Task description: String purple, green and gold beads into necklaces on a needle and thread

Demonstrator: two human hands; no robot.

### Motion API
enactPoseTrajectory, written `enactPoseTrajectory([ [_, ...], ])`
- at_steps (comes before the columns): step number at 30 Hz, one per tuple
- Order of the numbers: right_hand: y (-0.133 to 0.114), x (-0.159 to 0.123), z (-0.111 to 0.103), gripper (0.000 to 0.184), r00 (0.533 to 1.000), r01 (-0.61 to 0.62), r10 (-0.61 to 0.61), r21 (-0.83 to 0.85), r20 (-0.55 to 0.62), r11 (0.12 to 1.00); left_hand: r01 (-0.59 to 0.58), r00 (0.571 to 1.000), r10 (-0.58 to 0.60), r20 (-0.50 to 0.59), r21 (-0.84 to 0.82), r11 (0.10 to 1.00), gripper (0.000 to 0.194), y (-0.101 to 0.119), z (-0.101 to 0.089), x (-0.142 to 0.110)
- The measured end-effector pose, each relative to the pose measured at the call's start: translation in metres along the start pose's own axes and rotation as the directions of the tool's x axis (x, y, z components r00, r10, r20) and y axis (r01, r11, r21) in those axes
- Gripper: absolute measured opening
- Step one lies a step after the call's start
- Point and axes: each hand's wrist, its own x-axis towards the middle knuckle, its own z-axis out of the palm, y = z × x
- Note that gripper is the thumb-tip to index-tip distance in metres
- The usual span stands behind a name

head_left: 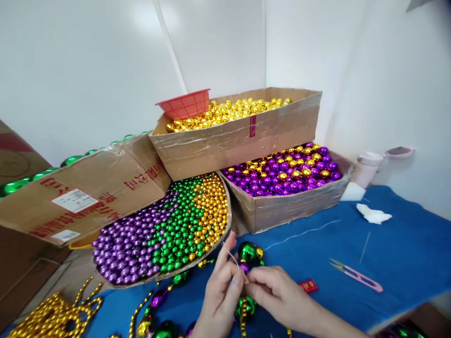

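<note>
My left hand (221, 293) is closed in a pinch on a thin white thread (231, 255), whose end stands up past the index finger. Close beside it, my right hand (282, 293) is also closed, its fingertips meeting the thread near the left thumb. Just behind the fingers lie a large green bead (247, 251), a small gold bead (260, 252) and a purple bead (244, 267). Another green bead (248, 306) shows below the hands, with a gold bead chain (243, 317) in front of it. The exact crossing of the thread is hidden by my fingertips.
Pink thread snips (359, 277), a red packet (308, 286) and crumpled tissue (373, 214) lie on the blue cloth (405, 244). Behind stand boxes of gold beads (239, 110), purple-and-gold beads (278, 173) and a tray of small beads (176, 234). Gold chains (52, 317) pile at left.
</note>
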Motion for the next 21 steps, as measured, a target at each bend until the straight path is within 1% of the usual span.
enactPoseTrajectory([
  [1,-0.005,0.002,0.000,0.029,0.999,0.022,-0.023,-0.034,-0.022,0.999,0.013,0.999,-0.011,0.030,-0.062,0.998,0.028,0.000,0.002,0.005],
  [2,-0.010,0.003,-0.002,0.033,0.998,0.035,-0.037,-0.052,-0.048,0.998,0.040,0.998,-0.032,0.060,-0.143,0.989,0.027,-0.002,0.005,0.009],
  [3,-0.013,0.004,-0.005,0.033,0.997,0.041,-0.045,-0.061,-0.067,0.997,0.080,0.993,-0.061,0.097,-0.205,0.976,0.025,-0.004,0.007,0.013],
  [4,-0.016,0.005,-0.009,0.032,0.996,0.045,-0.049,-0.061,-0.078,0.997,0.119,0.986,-0.088,0.144,-0.226,0.967,0.023,-0.007,0.009,0.016],
  [6,-0.019,0.006,-0.021,0.031,0.995,0.041,-0.042,-0.018,-0.094,0.999,0.166,0.954,-0.121,0.274,-0.147,0.975,0.021,-0.012,0.011,0.021],
  [8,-0.019,0.008,-0.035,0.031,0.991,0.025,-0.014,0.076,-0.135,0.997,0.158,0.910,-0.134,0.393,-0.031,0.987,0.022,-0.015,0.013,0.024],
  [9,-0.018,0.008,-0.042,0.031,0.986,0.020,0.003,0.134,-0.169,0.991,0.142,0.896,-0.129,0.425,0.000,0.990,0.021,-0.015,0.013,0.026],
  [10,-0.016,0.009,-0.049,0.030,0.977,0.021,0.021,0.196,-0.211,0.980,0.128,0.891,-0.121,0.437,0.013,0.992,0.021,-0.016,0.012,0.027],
  [12,-0.010,0.013,-0.060,0.029,0.954,0.036,0.058,0.303,-0.295,0.952,0.113,0.896,-0.112,0.430,0.023,0.993,0.021,-0.018,0.011,0.029],
  [14,-0.002,0.018,-0.067,0.028,0.928,0.047,0.094,0.365,-0.360,0.930,0.094,0.896,-0.098,0.433,0.031,0.995,0.029,-0.019,0.011,0.031],
  [15,0.003,0.022,-0.069,0.028,0.917,0.043,0.111,0.372,-0.384,0.927,0.069,0.889,-0.081,0.451,0.043,0.997,0.033,-0.020,0.012,0.032],
  [17,0.015,0.028,-0.072,0.033,0.895,0.012,0.139,0.336,-0.423,0.942,-0.040,0.860,0.000,0.510,0.066,0.997,0.036,-0.020,0.015,0.033],
  [19,0.029,0.030,-0.079,0.041,0.877,-0.047,0.161,0.253,-0.452,0.966,-0.152,0.845,0.095,0.526,0.066,0.986,0.032,-0.020,0.022,0.036],
  [21,0.044,0.021,-0.092,0.046,0.867,-0.123,0.179,0.147,-0.464,0.981,-0.203,0.865,0.165,0.474,0.029,0.979,0.024,-0.022,0.029,0.038],
])
